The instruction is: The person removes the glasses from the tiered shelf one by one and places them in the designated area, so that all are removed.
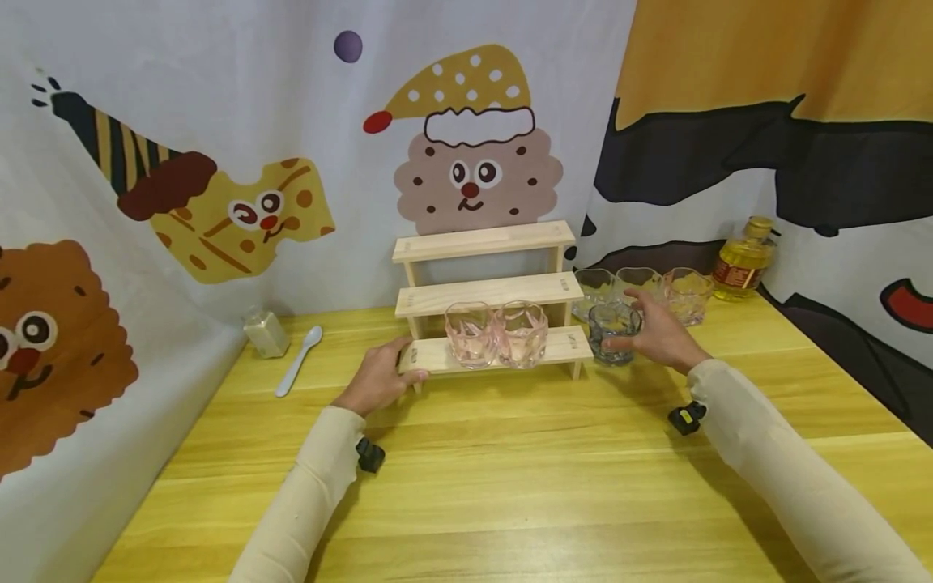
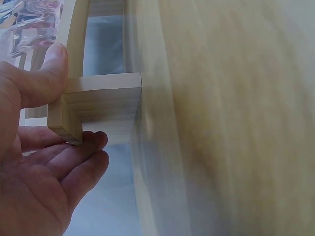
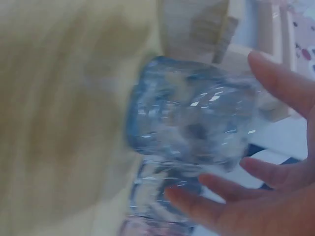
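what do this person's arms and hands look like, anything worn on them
The left sleeve and right sleeve are long, plain and cream, reaching the wrists. Small black devices sit at the left cuff and right cuff, the right one with a yellow mark. The left hand and right hand wear no gloves.

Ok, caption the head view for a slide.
Left hand grips a three-tier wooden stand bearing two pinkish glasses; right hand spread around a blue-grey glass.

Rack matt wd; tumblers shiny glass; tbl smooth wd-look.
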{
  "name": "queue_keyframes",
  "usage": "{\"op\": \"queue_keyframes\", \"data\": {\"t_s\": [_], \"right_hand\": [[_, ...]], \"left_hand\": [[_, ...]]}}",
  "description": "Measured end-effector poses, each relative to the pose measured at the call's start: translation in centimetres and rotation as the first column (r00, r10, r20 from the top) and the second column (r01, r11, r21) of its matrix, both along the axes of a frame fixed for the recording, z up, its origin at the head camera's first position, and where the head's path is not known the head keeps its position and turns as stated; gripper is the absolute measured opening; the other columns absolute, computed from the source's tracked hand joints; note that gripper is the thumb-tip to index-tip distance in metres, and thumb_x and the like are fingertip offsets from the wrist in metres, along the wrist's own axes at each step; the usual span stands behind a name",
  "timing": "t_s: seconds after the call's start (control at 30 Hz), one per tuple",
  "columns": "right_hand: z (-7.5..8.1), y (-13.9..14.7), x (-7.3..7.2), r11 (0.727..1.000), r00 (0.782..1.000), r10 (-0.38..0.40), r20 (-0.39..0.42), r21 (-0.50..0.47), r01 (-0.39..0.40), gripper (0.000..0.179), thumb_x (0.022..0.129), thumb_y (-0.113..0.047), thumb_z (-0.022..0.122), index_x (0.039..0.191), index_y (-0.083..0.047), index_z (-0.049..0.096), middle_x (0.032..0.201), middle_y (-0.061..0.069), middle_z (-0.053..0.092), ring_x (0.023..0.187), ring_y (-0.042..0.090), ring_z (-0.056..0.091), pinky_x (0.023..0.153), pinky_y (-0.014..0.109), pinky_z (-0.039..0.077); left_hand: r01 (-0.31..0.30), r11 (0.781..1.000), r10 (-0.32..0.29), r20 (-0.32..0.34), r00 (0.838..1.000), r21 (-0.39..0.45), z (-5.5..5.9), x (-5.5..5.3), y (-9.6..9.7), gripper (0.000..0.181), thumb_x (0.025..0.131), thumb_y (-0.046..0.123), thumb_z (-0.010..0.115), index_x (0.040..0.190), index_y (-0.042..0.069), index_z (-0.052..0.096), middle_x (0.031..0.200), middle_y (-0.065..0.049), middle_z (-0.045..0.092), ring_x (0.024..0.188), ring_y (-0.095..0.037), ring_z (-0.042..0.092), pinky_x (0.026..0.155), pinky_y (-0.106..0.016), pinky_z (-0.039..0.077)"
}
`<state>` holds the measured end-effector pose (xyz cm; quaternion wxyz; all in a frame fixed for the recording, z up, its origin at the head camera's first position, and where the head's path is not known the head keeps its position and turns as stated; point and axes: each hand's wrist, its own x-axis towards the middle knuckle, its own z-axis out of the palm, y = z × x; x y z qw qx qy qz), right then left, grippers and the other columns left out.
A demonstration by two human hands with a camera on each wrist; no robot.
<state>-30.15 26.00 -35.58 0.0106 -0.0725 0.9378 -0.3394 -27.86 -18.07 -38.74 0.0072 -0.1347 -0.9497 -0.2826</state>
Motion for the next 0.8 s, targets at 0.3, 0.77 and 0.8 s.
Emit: {"op": "queue_keyframes", "data": {"t_s": [0.3, 0.77, 0.8], "right_hand": [[1.6, -2.4, 2.0, 1.0, 0.956, -0.017, -0.293, 0.019, 0.023, 0.084, 0.087, -0.022, 0.079, 0.152, 0.006, 0.034, 0.151, 0.034, 0.04, 0.137, 0.053, 0.039, 0.111, 0.071, 0.032], [0.5, -6.6, 3.1, 0.976, 0.918, 0.118, -0.378, -0.127, -0.178, 0.074, 0.088, -0.017, 0.079, 0.149, 0.0, 0.04, 0.148, 0.026, 0.048, 0.135, 0.044, 0.049, 0.104, 0.059, 0.049], [0.4, -6.9, 3.0, 0.971, 0.927, 0.128, -0.353, -0.147, -0.19, 0.075, 0.088, -0.018, 0.079, 0.15, -0.001, 0.04, 0.149, 0.026, 0.048, 0.136, 0.044, 0.048, 0.105, 0.059, 0.049]], "left_hand": [[-0.002, 1.0, 0.002, -0.013, 1.0, 0.006, -0.2, -0.1, 0.0, 0.072, 0.095, 0.032, 0.071, 0.153, 0.003, 0.04, 0.14, -0.024, 0.06, 0.118, -0.036, 0.065, 0.097, -0.05, 0.055], [-0.001, 1.0, 0.001, -0.013, 1.0, -0.004, 0.0, 0.0, 0.1, 0.071, 0.095, 0.032, 0.071, 0.152, 0.002, 0.041, 0.14, -0.024, 0.059, 0.12, -0.037, 0.064, 0.098, -0.05, 0.055], [0.0, 1.0, 0.0, -0.014, 1.0, -0.003, 0.0, 0.0, 0.1, 0.071, 0.095, 0.032, 0.071, 0.152, 0.002, 0.041, 0.14, -0.024, 0.059, 0.12, -0.037, 0.065, 0.097, -0.05, 0.055]]}}
